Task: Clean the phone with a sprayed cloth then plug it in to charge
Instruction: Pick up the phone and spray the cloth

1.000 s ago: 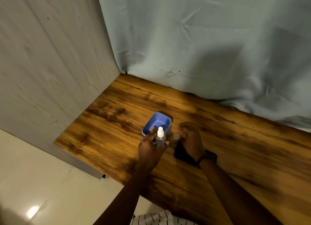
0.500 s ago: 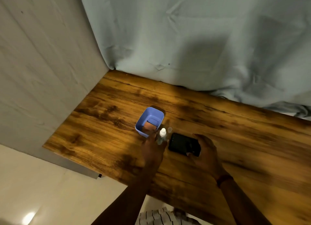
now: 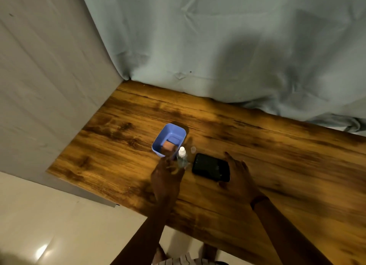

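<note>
A black phone (image 3: 211, 167) lies flat on the wooden table (image 3: 277, 161), screen dark. My right hand (image 3: 238, 175) rests at its right end, fingers spread along the phone's edge. My left hand (image 3: 167, 175) is wrapped round the lower part of a small clear spray bottle (image 3: 181, 157) with a white nozzle, standing upright just left of the phone. A small clear cap (image 3: 193, 149) sits on the table behind the bottle. A blue plastic tub (image 3: 179, 131) behind my left hand holds a folded orange-pink cloth (image 3: 168, 145).
A pale blue sheet (image 3: 217, 56) hangs along the table's back edge. A grey panel wall (image 3: 49, 86) closes the left side. The table's near edge runs diagonally past my forearms, with pale floor tiles (image 3: 49, 225) below.
My right hand has moved off the phone's top to its right end, uncovering the phone. My left hand stays on the bottle, which now stands lower by the tub.
</note>
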